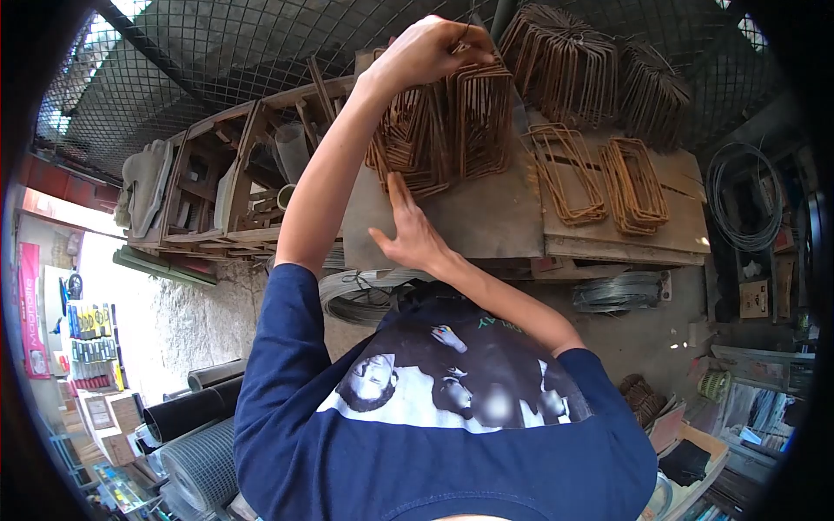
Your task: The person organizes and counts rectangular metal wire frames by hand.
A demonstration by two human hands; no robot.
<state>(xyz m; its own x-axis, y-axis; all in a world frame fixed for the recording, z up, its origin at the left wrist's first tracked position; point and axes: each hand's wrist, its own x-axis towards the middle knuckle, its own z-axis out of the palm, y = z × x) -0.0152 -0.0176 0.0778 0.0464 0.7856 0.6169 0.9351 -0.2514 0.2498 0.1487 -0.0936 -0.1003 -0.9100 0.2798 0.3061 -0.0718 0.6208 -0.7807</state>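
Rusty stirrups (452, 130) (hands (432, 50) partly covering)

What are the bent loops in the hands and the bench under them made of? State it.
The loops: steel rod by the look, bare and rusted orange-brown, bent into rectangles. The bench top: probably wooden board, grey-brown, matte and worn; planks show at its front edge.

2 flat stirrup stacks (599, 178) lie on the desk (486, 217), right of the standing stirrup bundle (443, 130); wire coils (360, 291) sit beneath the desk's edge.
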